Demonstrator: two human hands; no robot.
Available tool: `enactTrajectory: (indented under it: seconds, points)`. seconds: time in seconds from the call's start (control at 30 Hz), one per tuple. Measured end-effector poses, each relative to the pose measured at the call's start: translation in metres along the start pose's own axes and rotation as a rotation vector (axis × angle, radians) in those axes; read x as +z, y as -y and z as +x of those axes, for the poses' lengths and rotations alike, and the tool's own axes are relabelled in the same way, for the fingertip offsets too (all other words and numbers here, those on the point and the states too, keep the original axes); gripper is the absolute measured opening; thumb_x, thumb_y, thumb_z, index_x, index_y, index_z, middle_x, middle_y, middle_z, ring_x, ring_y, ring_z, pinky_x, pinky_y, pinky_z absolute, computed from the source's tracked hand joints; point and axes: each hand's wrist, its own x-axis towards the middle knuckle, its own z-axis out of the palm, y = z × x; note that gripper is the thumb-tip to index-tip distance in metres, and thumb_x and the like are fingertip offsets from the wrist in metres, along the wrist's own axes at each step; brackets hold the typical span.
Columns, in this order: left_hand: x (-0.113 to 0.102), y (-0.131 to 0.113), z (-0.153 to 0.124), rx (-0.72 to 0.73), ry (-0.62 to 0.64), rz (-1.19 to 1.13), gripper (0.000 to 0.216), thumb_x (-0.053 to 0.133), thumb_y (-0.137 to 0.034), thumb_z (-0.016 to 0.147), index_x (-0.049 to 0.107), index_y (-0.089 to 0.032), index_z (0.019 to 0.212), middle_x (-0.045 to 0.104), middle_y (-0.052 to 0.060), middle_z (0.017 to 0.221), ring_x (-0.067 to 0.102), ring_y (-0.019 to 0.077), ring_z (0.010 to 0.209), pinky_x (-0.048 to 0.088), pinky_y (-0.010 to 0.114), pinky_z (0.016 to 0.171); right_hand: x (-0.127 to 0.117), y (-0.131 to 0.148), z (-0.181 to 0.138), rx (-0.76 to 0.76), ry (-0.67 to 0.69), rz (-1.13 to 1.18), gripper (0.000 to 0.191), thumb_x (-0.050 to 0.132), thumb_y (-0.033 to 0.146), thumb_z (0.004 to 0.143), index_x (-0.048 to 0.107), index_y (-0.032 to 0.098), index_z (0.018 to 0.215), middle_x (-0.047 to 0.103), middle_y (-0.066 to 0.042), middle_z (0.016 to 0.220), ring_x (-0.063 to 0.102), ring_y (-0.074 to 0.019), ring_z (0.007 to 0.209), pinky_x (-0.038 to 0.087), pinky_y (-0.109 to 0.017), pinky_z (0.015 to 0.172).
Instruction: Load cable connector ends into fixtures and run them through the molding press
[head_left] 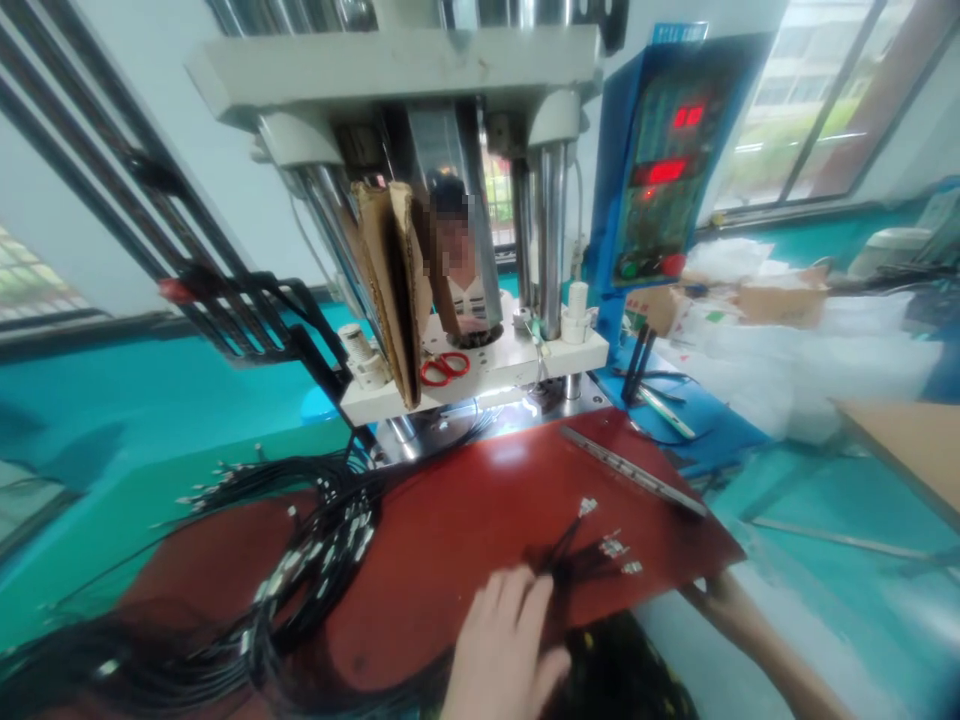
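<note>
Left hand (502, 640) rests flat, fingers released, on short black terminal-tipped wires (592, 550) atop the red desk (465, 520) — right hand (720, 592) grips the desk's near-right edge; fanning the wires evenly seems wise.

Factory workshop, column press machine (420, 200), blue control panel (664, 170), cable bundles (300, 560) on bench

wire bundle (300, 560) left on tabletop (465, 500) | loose wires (592, 550) right, near edge | press (450, 250) behind | scissors (444, 367) on press
</note>
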Motion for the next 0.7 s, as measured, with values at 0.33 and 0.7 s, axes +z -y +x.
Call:
enactTrajectory:
  seconds: [0.33, 0.7]
  points:
    - [0.005, -0.044, 0.08, 0.108, 0.369, 0.503, 0.03, 0.034, -0.007, 0.073, 0.055, -0.008, 0.095, 0.061, 0.015, 0.087, 0.06, 0.028, 0.081, 0.047, 0.039, 0.07, -0.028, -0.007, -0.031, -0.085, 0.061, -0.223, 0.055, 0.046, 0.036, 0.064, 0.054, 0.011, 0.113, 0.057, -0.015, 0.117, 0.053, -0.0285, 0.106, 0.041, -0.038, 0.092]
    - [-0.027, -0.04, 0.057, 0.068, 0.501, -0.607, 0.012, 0.039, -0.028, 0.08, 0.044, -0.018, 0.083, 0.045, -0.007, 0.049, 0.039, 0.0054, 0.038, 0.032, 0.016, 0.042, -0.083, 0.103, -0.046, -0.245, 0.096, 0.33, 0.038, 0.046, 0.047, 0.079, 0.059, 0.029, 0.11, 0.056, -0.004, 0.12, 0.048, -0.0263, 0.113, 0.04, -0.038, 0.096]
